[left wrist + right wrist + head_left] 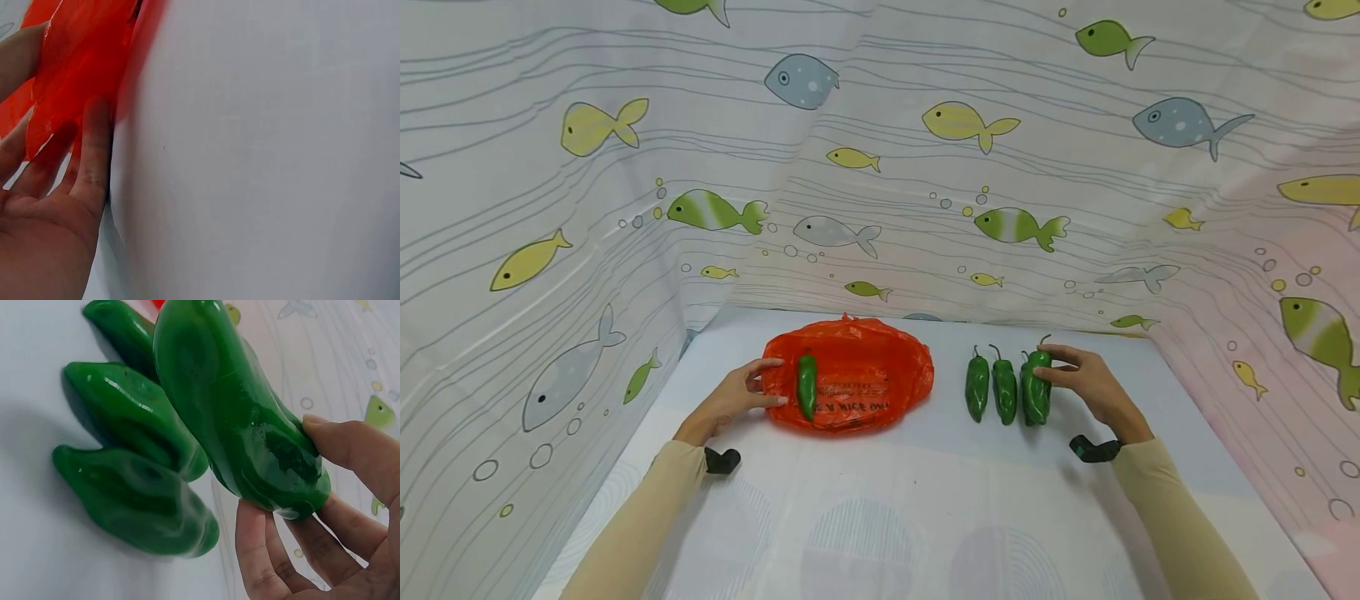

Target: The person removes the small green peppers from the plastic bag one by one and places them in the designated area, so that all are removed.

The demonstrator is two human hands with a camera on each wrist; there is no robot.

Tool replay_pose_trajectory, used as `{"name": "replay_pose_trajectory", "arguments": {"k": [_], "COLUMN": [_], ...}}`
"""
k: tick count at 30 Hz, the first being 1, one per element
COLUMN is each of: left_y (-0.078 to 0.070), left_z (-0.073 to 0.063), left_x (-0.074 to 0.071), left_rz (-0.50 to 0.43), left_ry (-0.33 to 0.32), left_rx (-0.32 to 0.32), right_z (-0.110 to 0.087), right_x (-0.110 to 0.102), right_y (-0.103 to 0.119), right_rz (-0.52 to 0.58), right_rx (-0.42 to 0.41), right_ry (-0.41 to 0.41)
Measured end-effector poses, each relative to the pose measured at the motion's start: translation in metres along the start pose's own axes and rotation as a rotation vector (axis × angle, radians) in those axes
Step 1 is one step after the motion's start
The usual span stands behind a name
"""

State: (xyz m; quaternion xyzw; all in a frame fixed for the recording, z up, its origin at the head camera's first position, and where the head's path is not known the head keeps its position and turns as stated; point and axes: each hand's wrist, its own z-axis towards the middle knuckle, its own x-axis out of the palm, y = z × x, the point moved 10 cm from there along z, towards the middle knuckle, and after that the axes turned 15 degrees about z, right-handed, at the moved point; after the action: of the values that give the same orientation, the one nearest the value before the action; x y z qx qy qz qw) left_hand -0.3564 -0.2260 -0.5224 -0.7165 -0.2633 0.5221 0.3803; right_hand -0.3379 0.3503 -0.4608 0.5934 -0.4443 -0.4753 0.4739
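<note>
At the left edge of a red plastic bag (857,358), my left hand (733,398) grips the thin plastic. In the left wrist view, some fingers of that hand (53,206) show through the red film. One green pepper (807,387) lies in the bag's open mouth, its stem toward the back. My right hand (1093,383) pinches another green pepper (225,394) near its stem end, between thumb and fingertips, raised above the table. Left of it, three green peppers lie in a row: one nearest (137,500), a middle one (1004,390) and a left one (977,387).
The white table (917,475) carries faint round patterns. Behind it and on both sides hang sheets printed with fish (1015,225). A dark wrist-worn device (1093,450) sits at the right wrist, and another (722,460) at the left.
</note>
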Motion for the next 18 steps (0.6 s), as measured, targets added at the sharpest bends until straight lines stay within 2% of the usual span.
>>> {"name": "replay_pose_trajectory", "arguments": {"k": [9, 18], "left_y": [-0.001, -0.002], "left_z": [-0.001, -0.002], "left_x": [0.002, 0.0], "left_rz": [-0.002, -0.014], "left_ry": [0.004, 0.001], "left_rx": [0.009, -0.009], "right_z": [-0.005, -0.01], "right_x": [-0.013, -0.029], "right_y": [-0.011, -0.017], "right_rz": [-0.014, -0.033], "right_rx": [0.012, 0.017], "right_ry": [-0.034, -0.056]}}
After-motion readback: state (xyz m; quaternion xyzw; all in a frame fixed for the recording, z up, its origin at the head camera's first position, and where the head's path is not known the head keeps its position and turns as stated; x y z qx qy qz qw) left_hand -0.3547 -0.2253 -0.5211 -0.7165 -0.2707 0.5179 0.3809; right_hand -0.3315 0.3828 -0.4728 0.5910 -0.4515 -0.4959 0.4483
